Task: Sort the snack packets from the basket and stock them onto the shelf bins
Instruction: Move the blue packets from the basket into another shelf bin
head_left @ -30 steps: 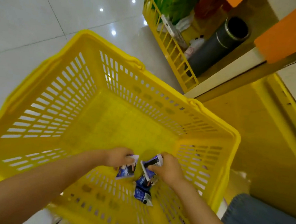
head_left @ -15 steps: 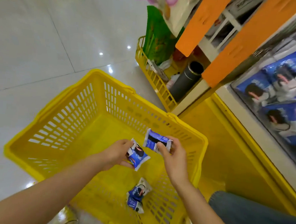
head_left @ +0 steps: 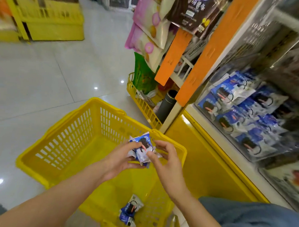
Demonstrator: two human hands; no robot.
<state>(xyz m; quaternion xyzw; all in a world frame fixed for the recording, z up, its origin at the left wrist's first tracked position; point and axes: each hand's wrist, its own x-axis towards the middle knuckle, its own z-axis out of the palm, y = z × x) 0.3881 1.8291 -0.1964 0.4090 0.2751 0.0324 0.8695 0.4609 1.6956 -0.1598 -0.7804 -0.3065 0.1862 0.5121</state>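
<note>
Head view puts the shelf bin (head_left: 242, 111) on your right. It is heaped with blue-and-white packets behind a clear front, though that side is blurred, so the print only looks like a match.

The yellow basket (head_left: 67, 143) stands on the floor (head_left: 32, 80) left of the shelf base, with its far right corner close beside it.

Your hands are together above that corner. Your left hand (head_left: 118, 161) is clamped on the held packets (head_left: 142, 148), a small stack of what seems to be two, with the thumb over the top and the fingers underneath. Your right hand (head_left: 170, 165) touches the stack's right edge with its thumb tip while its fingers curve loosely. I cannot tell whether it is actually pinching.

The loose packets (head_left: 129, 211) lie low in the basket's near right corner.

Watch these risks:
- **Top packet sliding:** The film looks slick. If your right hand comes away before your left thumb pins both packets, the top one may slide off into the basket or onto the floor.
- **Bin overflowing:** The bin looks full. Pushing more in at the front could tip packets over the clear lip.
- **Packets left behind:** The loose ones sit near your knees and are easy to miss.
</note>
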